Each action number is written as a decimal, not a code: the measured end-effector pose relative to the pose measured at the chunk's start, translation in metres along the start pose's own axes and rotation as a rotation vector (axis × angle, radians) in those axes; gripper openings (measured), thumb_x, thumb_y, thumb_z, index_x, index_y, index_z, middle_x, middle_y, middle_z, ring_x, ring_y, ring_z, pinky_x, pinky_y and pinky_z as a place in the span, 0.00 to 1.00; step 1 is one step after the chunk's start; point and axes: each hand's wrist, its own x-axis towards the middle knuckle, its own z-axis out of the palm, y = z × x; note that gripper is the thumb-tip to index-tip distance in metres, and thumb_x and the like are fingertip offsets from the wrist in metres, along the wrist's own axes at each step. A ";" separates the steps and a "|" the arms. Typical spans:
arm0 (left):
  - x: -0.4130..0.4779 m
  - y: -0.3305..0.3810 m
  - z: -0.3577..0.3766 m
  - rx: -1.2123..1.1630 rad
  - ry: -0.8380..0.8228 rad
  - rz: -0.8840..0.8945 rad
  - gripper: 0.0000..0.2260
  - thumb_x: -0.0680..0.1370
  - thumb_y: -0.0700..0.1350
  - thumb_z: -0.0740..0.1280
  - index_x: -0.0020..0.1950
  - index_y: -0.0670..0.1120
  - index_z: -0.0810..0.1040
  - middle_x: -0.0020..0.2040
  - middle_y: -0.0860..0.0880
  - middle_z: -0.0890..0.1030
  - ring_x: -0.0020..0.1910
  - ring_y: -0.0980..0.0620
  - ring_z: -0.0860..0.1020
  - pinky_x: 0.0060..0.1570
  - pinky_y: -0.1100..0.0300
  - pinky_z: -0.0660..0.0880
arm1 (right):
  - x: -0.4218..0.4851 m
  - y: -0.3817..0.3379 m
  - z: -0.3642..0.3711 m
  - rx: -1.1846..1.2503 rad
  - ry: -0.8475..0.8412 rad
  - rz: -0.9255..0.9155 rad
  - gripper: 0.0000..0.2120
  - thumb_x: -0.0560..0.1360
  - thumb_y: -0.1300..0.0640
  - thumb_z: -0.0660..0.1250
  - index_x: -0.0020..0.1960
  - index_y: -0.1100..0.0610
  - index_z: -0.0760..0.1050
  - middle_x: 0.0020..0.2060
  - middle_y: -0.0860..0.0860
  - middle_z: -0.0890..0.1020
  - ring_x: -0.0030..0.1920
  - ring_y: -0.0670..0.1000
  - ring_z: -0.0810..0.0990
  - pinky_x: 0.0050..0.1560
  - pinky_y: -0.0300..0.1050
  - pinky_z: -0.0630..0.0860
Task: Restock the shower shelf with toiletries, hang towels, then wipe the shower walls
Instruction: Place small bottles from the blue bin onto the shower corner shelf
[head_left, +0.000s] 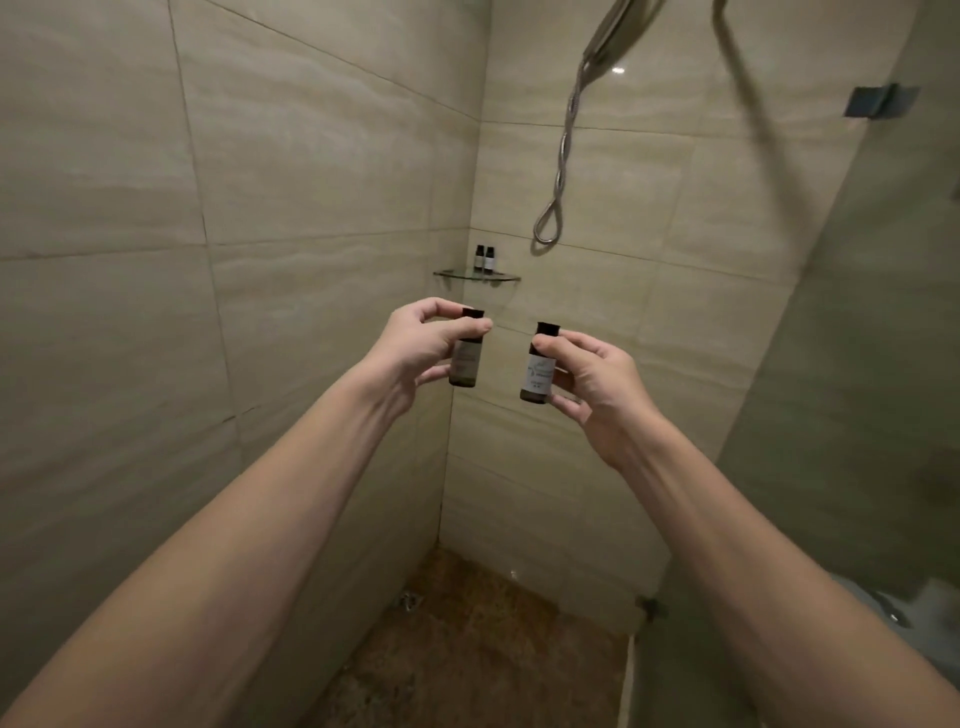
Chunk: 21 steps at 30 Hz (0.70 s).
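we are holding out both arms toward the shower corner. our left hand (415, 343) is gripping a small dark-capped bottle (466, 358) upright between thumb and fingers, and our right hand (592, 384) is pinching a second labelled bottle (537, 371) the same way, the two bottles near each other but apart. beyond them, the glass corner shelf (457, 274) is carrying two more little bottles (484, 258), side by side under the looped shower hose (558, 171).

Shower walls (311, 182): large beige stone-look tiles meeting in a corner | floor (467, 649): mottled brown, small square drain (410, 600) near the left wall | shower hose (563, 156): metal, loops down the right wall | glass panel (857, 364): far right, metal bracket (878, 101) near its top | light: dim
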 end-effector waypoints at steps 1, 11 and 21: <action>0.019 -0.001 -0.002 0.000 0.009 0.008 0.13 0.70 0.44 0.79 0.51 0.48 0.80 0.45 0.51 0.84 0.43 0.53 0.81 0.45 0.57 0.79 | 0.020 0.000 0.003 0.001 -0.009 -0.007 0.19 0.70 0.58 0.78 0.59 0.54 0.79 0.51 0.53 0.85 0.50 0.51 0.83 0.48 0.47 0.79; 0.239 -0.010 -0.032 0.070 -0.028 0.055 0.14 0.72 0.44 0.78 0.56 0.45 0.82 0.52 0.49 0.85 0.46 0.52 0.82 0.43 0.61 0.79 | 0.231 0.007 0.047 -0.068 -0.039 -0.043 0.14 0.71 0.63 0.77 0.54 0.55 0.81 0.54 0.56 0.86 0.59 0.56 0.83 0.62 0.55 0.79; 0.393 -0.031 -0.026 0.012 0.066 0.158 0.14 0.72 0.43 0.78 0.57 0.44 0.82 0.51 0.48 0.84 0.46 0.55 0.84 0.40 0.64 0.81 | 0.384 0.022 0.055 -0.103 0.016 -0.084 0.15 0.71 0.62 0.77 0.57 0.57 0.81 0.56 0.55 0.85 0.56 0.56 0.85 0.58 0.55 0.81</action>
